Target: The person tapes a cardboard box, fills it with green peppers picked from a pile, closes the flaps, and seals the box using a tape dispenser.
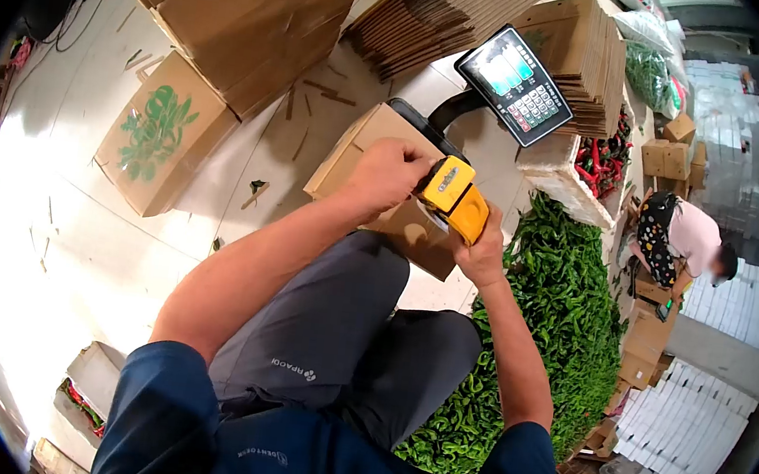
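A yellow tape dispenser [456,199] is held over a cardboard box, with my right hand [485,248] wrapped round its lower right end. My left hand [390,178] is closed in a pinch at the dispenser's dark upper left edge. What lies between those fingertips is too small to make out. Under both hands is the cardboard box [351,153], on a scale whose dark platform edge shows behind it. The scale's display [516,85] stands tilted on a black arm beyond the box, its screen lit.
Green peppers [545,338] form a large heap along my right side. Red peppers [602,163] fill a white foam box behind it. Flattened cartons [449,13] are stacked ahead, and a printed carton [163,136] stands at left. Another person [680,236] bends over boxes at far right.
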{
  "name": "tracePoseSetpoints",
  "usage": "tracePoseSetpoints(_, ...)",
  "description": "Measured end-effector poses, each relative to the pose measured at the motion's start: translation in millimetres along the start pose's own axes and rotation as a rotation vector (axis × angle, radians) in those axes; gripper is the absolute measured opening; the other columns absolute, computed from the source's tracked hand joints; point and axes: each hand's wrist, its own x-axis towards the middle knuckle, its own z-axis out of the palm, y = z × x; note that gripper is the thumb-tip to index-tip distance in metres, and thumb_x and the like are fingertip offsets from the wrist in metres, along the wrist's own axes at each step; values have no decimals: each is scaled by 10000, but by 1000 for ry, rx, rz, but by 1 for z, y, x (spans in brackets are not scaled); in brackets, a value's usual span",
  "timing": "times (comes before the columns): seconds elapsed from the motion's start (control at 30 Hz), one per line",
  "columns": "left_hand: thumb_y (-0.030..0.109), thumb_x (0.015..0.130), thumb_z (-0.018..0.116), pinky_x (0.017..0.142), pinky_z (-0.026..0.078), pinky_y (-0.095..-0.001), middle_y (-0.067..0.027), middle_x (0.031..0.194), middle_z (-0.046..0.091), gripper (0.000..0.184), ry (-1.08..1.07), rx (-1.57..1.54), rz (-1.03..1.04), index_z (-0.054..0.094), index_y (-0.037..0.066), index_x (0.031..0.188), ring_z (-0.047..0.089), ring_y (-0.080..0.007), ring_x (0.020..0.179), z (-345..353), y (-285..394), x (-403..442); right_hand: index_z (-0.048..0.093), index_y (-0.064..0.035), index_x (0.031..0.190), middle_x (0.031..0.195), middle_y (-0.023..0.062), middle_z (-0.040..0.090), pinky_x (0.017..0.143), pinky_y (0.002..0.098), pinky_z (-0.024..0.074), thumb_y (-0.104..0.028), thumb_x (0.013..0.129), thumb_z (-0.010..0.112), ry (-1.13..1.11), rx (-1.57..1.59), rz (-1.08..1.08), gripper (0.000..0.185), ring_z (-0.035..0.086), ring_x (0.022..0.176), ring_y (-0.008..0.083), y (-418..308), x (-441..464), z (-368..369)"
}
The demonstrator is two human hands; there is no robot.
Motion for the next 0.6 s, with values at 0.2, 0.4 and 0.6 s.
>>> tracePoseSetpoints(0.2,189,949,670,639,514,-358,-105,714,669,193,487,507,552,694,-2,936,633,-143,664,-3,27,-20,446,-20,1305,1146,163,650,904,357,525,-125,863,765,-1,136,80,555,665,1045,257,9,-6,0)
tracePoseSetpoints(0.4,279,1000,637,571,423,-267,22,675,549,290,499,388,377,657,12,887,477,-61,611,-142,16,-1,453,22,1265,1117,255,593,908,434,515,-47,781,723,11,-5,79,558,623,1044,446,-8,-5,0)
tracePoseSetpoints(0.6,336,1000,603,579,426,-310,-32,686,575,350,408,188,135,669,-7,976,506,-128,621,-156,-93,50,450,9,1279,1132,260,602,909,456,516,-42,793,724,-53,-209,65,561,633,1051,429,-26,6,2)
